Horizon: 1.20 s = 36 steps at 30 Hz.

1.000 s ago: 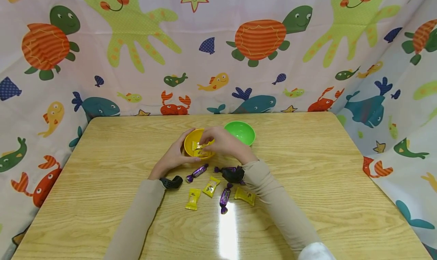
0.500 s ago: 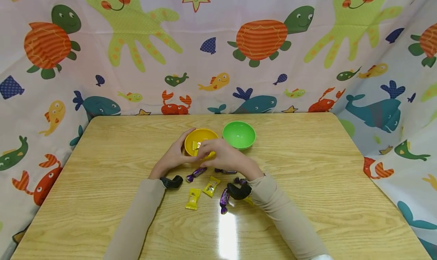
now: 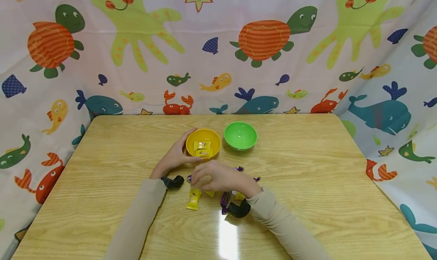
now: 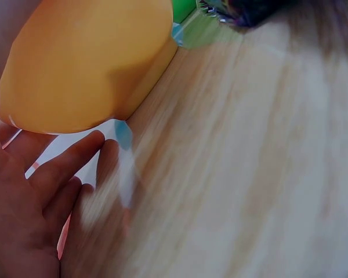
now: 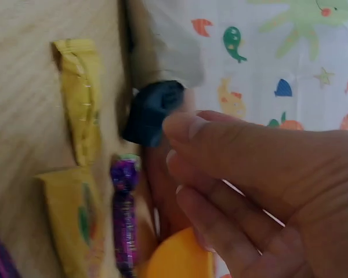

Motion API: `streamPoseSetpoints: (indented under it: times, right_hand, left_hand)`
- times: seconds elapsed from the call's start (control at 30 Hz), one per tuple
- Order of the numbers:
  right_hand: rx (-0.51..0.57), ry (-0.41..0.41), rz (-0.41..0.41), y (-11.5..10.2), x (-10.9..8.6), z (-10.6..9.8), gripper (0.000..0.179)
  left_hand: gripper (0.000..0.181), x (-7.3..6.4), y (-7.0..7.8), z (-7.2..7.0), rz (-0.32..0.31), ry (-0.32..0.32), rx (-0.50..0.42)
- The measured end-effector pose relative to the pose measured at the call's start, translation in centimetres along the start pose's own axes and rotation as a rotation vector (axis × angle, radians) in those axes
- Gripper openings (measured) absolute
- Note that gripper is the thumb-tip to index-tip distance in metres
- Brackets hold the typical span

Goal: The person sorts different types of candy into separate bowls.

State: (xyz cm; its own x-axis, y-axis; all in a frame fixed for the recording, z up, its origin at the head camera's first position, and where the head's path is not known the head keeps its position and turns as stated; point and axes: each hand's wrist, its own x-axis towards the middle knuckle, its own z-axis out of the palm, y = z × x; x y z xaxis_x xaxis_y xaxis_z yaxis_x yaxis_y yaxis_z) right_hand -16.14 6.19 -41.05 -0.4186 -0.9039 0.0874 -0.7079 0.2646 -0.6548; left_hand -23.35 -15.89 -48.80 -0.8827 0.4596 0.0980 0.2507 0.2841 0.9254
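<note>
My left hand (image 3: 175, 156) holds the yellow bowl (image 3: 205, 134), thumb at the near rim and fingers round its left side. Two yellow-wrapped candies (image 3: 202, 145) lie in the bowl. My right hand (image 3: 218, 176) is over the loose candies in front of the bowl, fingers loosely bent with nothing between them. Under and around it lie a yellow-wrapped candy (image 3: 193, 201) and a purple-wrapped candy (image 3: 225, 200); others are partly hidden by the hand. In the right wrist view, the thumb and fingertips stand apart near a purple candy (image 5: 124, 220) and a yellow candy (image 5: 81, 98).
A green bowl (image 3: 240, 135) with nothing in it stands just right of the yellow one. Black wrist cameras (image 3: 174, 182) are strapped to both wrists. Behind the wooden table (image 3: 300, 169) hangs a curtain (image 3: 211, 63) printed with sea animals.
My right hand has drawn out of the yellow bowl and moved toward me, over the loose candies. Two yellow candies now show in the bowl. My left hand has stayed on the bowl.
</note>
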Motion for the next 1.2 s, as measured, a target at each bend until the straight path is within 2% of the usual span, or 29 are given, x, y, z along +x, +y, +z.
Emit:
streamPoseSetpoints:
  times: [0.3, 0.5, 0.77, 0.97, 1.0, 1.07, 1.2]
  right_hand:
    - [-0.011, -0.102, -0.086, 0.6, 0.5, 1.9, 0.027]
    - [-0.016, -0.146, -0.046, 0.7, 0.7, 2.8, 0.030]
    - [-0.049, -0.136, -0.047, 0.9, 0.7, 3.3, 0.033]
    - [-0.066, -0.143, -0.057, 0.9, 0.7, 3.3, 0.027]
    - [-0.069, -0.144, -0.058, 0.9, 0.7, 3.3, 0.026]
    - [-0.079, -0.146, -0.062, 0.9, 0.7, 3.3, 0.025]
    - [-0.073, -0.145, -0.060, 0.9, 0.7, 3.3, 0.024]
  left_hand:
    - [0.105, 0.1, 0.0, 0.1, 0.026, 0.006, 0.031]
    - [0.105, 0.1, 0.0, 0.2, 0.025, 0.011, 0.040]
    - [0.104, 0.1, 0.2, 0.2, 0.017, 0.010, 0.019]
    - [0.106, 0.1, 0.5, 0.2, 0.003, 0.007, 0.011]
    - [0.106, 0.1, 0.6, 0.2, -0.006, 0.004, 0.015]
    - [0.105, -0.1, 1.8, 0.2, -0.017, -0.004, 0.019]
    - [0.105, 0.0, 1.7, 0.2, -0.028, -0.005, 0.032]
